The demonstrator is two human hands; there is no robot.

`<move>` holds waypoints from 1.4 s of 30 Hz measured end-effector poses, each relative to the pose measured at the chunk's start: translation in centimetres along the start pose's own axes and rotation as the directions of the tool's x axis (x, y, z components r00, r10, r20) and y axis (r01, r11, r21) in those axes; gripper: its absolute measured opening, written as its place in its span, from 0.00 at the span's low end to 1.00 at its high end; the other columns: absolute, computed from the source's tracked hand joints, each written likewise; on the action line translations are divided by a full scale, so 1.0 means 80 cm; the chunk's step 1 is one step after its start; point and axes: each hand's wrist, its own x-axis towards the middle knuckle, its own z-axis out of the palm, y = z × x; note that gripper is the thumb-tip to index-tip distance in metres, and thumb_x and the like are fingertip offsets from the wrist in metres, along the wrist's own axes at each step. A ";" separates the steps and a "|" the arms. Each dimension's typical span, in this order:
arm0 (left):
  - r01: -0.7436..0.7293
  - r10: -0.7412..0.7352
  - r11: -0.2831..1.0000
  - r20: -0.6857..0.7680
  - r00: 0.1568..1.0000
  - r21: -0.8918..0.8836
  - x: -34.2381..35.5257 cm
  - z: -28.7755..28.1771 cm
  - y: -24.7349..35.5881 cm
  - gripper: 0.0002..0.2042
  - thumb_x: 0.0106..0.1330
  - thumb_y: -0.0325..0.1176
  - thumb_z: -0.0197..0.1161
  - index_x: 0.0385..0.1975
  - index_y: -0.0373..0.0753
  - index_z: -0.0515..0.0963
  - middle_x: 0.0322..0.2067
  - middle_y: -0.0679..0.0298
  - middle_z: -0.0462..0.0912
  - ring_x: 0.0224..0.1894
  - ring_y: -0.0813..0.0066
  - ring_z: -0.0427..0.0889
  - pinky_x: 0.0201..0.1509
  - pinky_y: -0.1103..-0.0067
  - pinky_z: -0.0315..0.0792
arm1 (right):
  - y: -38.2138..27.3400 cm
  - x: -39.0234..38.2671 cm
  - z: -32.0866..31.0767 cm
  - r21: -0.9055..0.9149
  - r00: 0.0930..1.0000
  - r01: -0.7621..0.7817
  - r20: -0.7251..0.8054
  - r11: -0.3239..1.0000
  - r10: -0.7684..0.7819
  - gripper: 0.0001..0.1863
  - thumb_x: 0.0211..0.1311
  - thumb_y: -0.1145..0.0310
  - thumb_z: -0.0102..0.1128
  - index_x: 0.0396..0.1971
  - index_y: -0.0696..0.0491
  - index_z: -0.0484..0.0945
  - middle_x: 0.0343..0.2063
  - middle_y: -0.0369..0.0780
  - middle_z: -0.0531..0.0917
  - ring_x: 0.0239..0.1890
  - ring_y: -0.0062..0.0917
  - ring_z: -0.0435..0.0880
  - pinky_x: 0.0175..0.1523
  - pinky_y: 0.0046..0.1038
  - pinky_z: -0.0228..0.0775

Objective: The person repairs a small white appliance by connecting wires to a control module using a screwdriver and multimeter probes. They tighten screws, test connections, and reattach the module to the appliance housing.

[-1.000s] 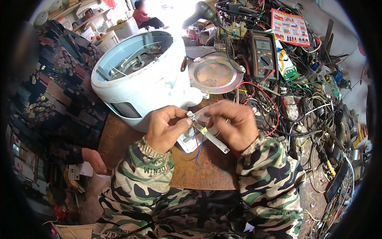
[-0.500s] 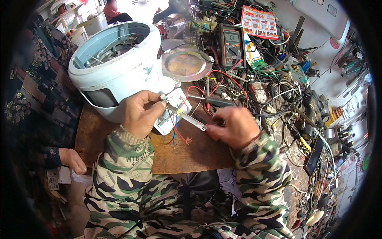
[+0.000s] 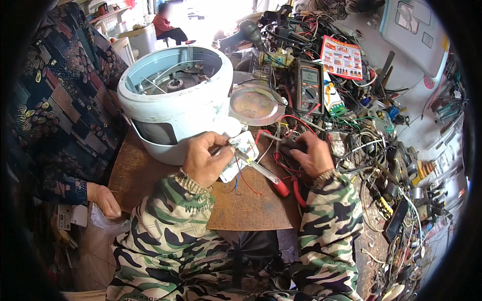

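Observation:
My left hand [image 3: 206, 158] pinches a small part with thin wires over a white plastic panel [image 3: 228, 173]. A slim tool with a pale shaft and red end [image 3: 281, 188] slants from near those fingers toward the right; whether they also hold it, I cannot tell. Red and blue wires hang by the panel. My right hand [image 3: 314, 153] is closed on a dark-handled tool with a thin metal shaft [image 3: 271, 136], its kind unclear. Behind my left hand stands a round white appliance housing [image 3: 186, 113], open on top with metal parts inside.
A multimeter [image 3: 309, 86] stands behind my right hand. Tangled cables and tools crowd the right side. A round metal plate [image 3: 256, 103] lies behind the panel. At the left, another person's hand [image 3: 104, 200] rests by the wooden board's edge [image 3: 253, 220]. Someone sits far back.
My right hand has let go of the red-ended tool and closed on the dark-handled one. My left hand keeps its pinch. The whole view has shifted, moving things right and down.

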 end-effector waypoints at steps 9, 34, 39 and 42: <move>-0.045 0.058 0.990 -0.093 0.994 0.130 -0.005 0.014 0.004 0.10 0.59 0.26 0.69 0.36 0.25 0.81 0.31 0.56 0.87 0.34 0.79 0.83 0.41 0.79 0.77 | -0.055 -0.037 -0.049 0.350 0.926 0.338 -0.287 0.874 -0.244 0.15 0.48 0.75 0.75 0.37 0.61 0.82 0.35 0.44 0.85 0.37 0.29 0.85 0.43 0.26 0.75; -0.110 0.137 0.971 -0.117 0.984 0.212 -0.009 0.023 0.009 0.10 0.60 0.27 0.69 0.36 0.27 0.81 0.31 0.54 0.87 0.34 0.73 0.85 0.42 0.76 0.78 | -0.077 -0.049 -0.039 0.266 0.900 0.419 -0.253 0.868 -0.356 0.18 0.48 0.74 0.78 0.37 0.61 0.81 0.33 0.49 0.84 0.34 0.36 0.87 0.39 0.29 0.78; -0.134 0.158 0.954 -0.068 0.985 0.268 -0.009 0.023 0.013 0.07 0.64 0.22 0.66 0.38 0.25 0.80 0.34 0.59 0.86 0.37 0.80 0.82 0.43 0.80 0.77 | -0.081 -0.047 -0.035 0.461 0.928 0.363 -0.259 0.809 -0.269 0.21 0.49 0.75 0.77 0.42 0.61 0.78 0.36 0.48 0.84 0.39 0.38 0.87 0.46 0.31 0.78; -0.119 0.142 0.956 -0.070 0.987 0.266 -0.010 0.023 0.015 0.07 0.64 0.22 0.65 0.38 0.25 0.80 0.34 0.58 0.86 0.38 0.80 0.82 0.43 0.80 0.77 | -0.072 -0.047 -0.029 0.355 0.889 0.437 -0.312 0.826 -0.336 0.20 0.49 0.73 0.79 0.40 0.61 0.78 0.36 0.48 0.85 0.37 0.37 0.87 0.44 0.30 0.79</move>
